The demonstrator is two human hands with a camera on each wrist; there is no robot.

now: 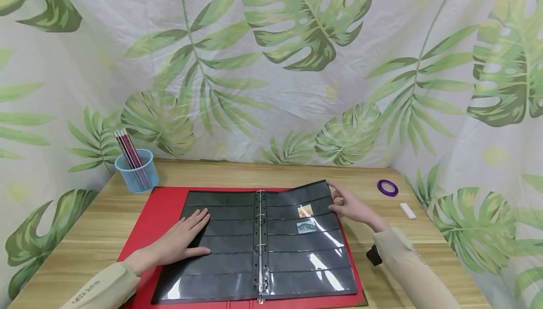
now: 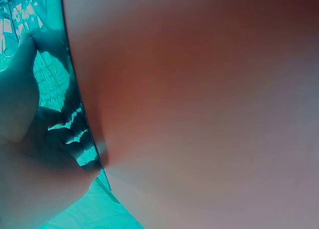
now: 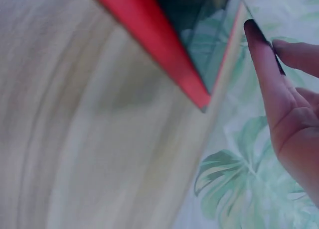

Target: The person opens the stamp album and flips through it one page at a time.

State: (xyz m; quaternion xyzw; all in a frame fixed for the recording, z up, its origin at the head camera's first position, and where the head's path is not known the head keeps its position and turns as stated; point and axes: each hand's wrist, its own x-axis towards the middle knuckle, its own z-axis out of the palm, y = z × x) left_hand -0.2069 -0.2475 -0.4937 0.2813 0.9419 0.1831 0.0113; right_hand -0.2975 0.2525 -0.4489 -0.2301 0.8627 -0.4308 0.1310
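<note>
A red ring binder lies spread on the table with black pocket pages held by metal rings. My left hand rests on the left page, fingers straight and thumb spread. The upper outer corner of the right page is raised, and my right hand pinches it. In the right wrist view, thumb and fingers meet at the dark page edge. Two small stamps, one orange and one grey-green, sit in pockets of that page. A blurred, skin-toned surface fills most of the left wrist view.
At the back left stands a blue cup with several pencils. To the right lie a purple tape roll and a white eraser. A leaf-patterned curtain hangs behind the wooden table.
</note>
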